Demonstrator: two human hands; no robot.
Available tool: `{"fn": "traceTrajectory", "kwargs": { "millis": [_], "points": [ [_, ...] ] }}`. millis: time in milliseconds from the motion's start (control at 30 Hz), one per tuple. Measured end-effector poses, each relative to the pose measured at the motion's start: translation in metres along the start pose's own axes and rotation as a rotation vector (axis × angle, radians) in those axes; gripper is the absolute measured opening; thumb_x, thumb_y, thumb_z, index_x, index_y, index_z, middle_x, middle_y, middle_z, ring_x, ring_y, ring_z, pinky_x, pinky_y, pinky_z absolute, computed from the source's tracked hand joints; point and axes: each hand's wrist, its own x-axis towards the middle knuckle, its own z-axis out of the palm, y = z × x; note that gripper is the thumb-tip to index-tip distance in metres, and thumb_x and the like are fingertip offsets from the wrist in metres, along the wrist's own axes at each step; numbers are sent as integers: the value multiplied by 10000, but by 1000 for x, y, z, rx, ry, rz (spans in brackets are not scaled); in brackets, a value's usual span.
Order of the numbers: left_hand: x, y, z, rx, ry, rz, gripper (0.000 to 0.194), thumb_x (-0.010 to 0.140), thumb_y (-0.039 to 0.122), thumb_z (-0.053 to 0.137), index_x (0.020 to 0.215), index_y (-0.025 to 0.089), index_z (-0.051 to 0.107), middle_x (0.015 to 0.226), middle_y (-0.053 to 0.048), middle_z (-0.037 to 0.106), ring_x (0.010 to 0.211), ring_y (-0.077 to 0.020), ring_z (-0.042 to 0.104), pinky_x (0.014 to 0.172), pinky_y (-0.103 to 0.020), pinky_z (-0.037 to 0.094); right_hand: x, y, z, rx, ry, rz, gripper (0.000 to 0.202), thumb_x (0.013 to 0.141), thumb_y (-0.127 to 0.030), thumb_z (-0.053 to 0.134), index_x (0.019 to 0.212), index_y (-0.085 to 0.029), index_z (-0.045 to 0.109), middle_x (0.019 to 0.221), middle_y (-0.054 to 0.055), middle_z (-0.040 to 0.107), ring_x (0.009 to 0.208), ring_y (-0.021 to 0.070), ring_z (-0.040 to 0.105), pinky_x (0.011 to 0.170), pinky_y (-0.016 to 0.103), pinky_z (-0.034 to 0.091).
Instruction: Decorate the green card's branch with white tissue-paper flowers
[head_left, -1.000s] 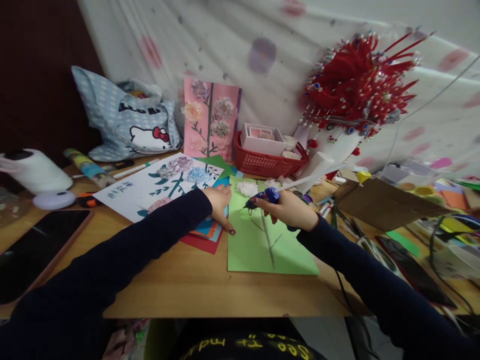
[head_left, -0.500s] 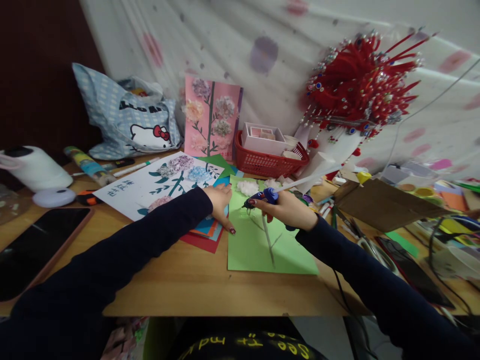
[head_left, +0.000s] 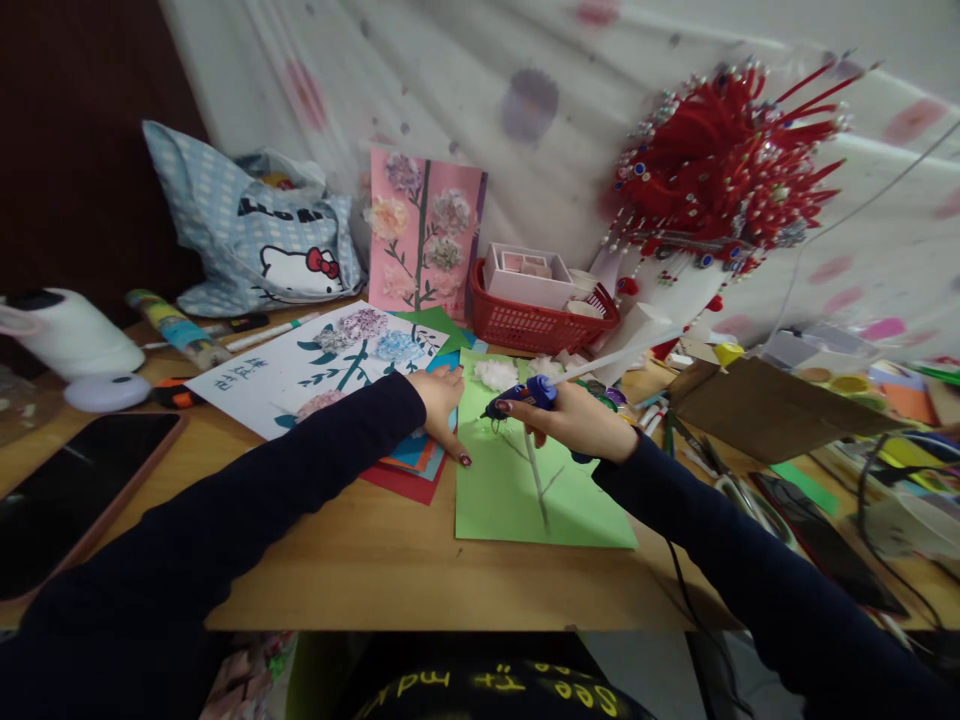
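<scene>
My right hand (head_left: 585, 418) grips a blue glue gun (head_left: 534, 393) with a long white glue stick in its back. The gun's dark nozzle points left, just over the upper left part of a light green sheet (head_left: 495, 505). On that sheet are a drawn grey branch (head_left: 538, 480) and, near its top edge, a white fluffy flower (head_left: 496, 375). My left hand (head_left: 441, 405) lies with fingers spread at the green sheet's left edge, over a stack of coloured papers (head_left: 409, 483). It holds nothing.
A white flower picture (head_left: 240, 385) lies at the left, beside a phone (head_left: 82, 490). Behind stand a pink flower picture (head_left: 405, 260), a red basket (head_left: 525, 325) and a red beaded headpiece (head_left: 720, 180). Scissors (head_left: 742, 505), a cardboard piece (head_left: 772, 405) and a cable are at the right.
The glue gun's nozzle has shifted very slightly to the left. My left hand stays in the same place.
</scene>
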Motion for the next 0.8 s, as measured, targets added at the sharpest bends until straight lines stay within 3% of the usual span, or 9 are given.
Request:
{"fn": "traceTrajectory", "kwargs": {
  "millis": [300, 567, 800],
  "points": [
    [-1, 1, 0, -31, -1, -10, 1341, 386, 833, 551, 1404, 23, 226, 1490, -230, 77, 1358, -379, 137, 1070, -415, 228, -1, -3, -1, -69, 55, 10, 553, 799, -639, 401, 572, -168, 578, 525, 36, 600, 493, 123, 521, 539, 260, 378],
    [0, 1, 0, -22, -10, -18, 1378, 374, 845, 539, 1407, -2, 201, 1490, -232, 75, 1360, -378, 126, 1079, -399, 219, -2, -3, -1, -106, 68, 11, 527, 788, -651, 410, 802, -183, 653, 536, 6, 551, 476, 117, 482, 494, 252, 326],
    [0, 1, 1, -31, -1, -15, 1359, 388, 831, 552, 1409, 7, 197, 1490, -228, 77, 1361, -375, 126, 1074, -406, 222, -1, -9, -2, -156, 42, 87, 545, 803, -633, 398, 565, -175, 576, 534, 23, 619, 559, 137, 544, 653, 297, 391]
  ]
}}
